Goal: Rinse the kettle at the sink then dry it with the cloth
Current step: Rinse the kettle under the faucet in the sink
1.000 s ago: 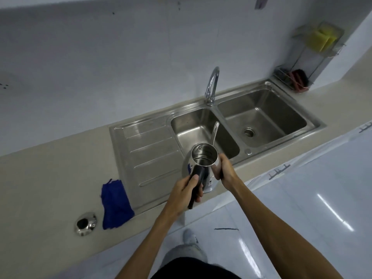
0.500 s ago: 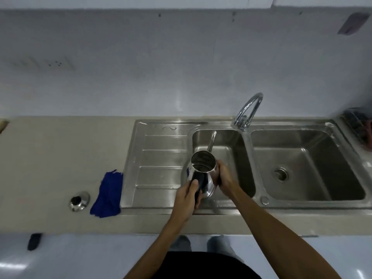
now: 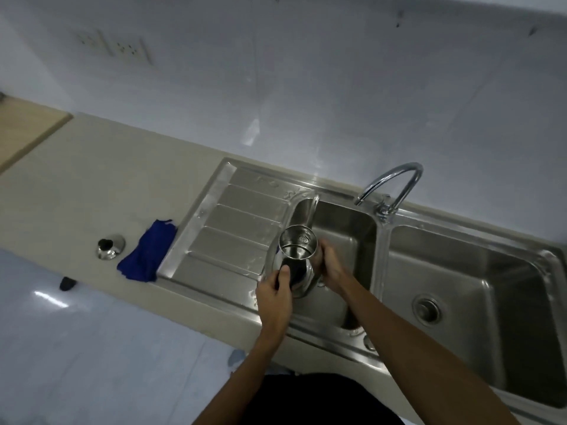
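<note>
Both hands grip the steel kettle [image 3: 296, 259] over the left basin of the sink [image 3: 346, 228]: left hand [image 3: 274, 297] wrapped on its black handle, right hand [image 3: 331, 268] against its side. No writing is legible. The blue cloth [image 3: 147, 251] lies on the bench [image 3: 92, 185] beside the lid [image 3: 110, 246].

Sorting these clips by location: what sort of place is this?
Most likely a home kitchen: a steel double-bowl sink with a drainboard set into a beige counter, a curved tap, and wall sockets above.
</note>
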Action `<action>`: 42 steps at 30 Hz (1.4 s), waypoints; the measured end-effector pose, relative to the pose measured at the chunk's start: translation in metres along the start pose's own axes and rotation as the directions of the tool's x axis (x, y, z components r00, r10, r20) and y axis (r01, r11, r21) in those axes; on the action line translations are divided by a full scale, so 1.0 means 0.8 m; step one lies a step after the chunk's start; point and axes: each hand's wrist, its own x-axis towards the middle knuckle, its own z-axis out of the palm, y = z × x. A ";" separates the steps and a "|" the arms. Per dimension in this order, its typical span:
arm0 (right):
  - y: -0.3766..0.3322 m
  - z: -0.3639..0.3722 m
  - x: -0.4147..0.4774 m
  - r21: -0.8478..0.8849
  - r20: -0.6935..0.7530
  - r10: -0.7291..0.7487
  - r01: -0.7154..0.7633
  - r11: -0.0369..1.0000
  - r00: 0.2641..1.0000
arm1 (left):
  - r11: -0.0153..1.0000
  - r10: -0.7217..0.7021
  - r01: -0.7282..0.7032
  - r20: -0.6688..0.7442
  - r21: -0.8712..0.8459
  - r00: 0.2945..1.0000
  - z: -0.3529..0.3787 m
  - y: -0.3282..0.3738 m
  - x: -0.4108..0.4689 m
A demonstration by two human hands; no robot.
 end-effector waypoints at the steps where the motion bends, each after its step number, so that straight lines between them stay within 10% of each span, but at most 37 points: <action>1: -0.003 -0.008 0.001 -0.066 -0.002 0.006 -0.006 0.998 1.000 | 1.000 0.016 -0.016 -0.027 0.007 1.000 0.007 -0.005 0.001; 11: -0.092 -0.147 0.019 -0.584 -0.139 -0.423 0.271 0.765 0.895 | 0.998 -0.008 0.010 -0.030 0.058 1.000 0.092 -0.033 0.037; 20: -0.152 -0.204 0.048 -0.903 0.084 -0.385 0.234 0.360 0.919 | 0.993 -0.009 0.009 -0.007 0.115 1.000 0.154 -0.025 0.061; 42: -0.192 -0.194 0.093 -0.941 0.092 -0.297 0.180 0.286 0.950 | 0.983 0.086 -0.092 0.049 0.156 0.995 0.176 -0.027 0.086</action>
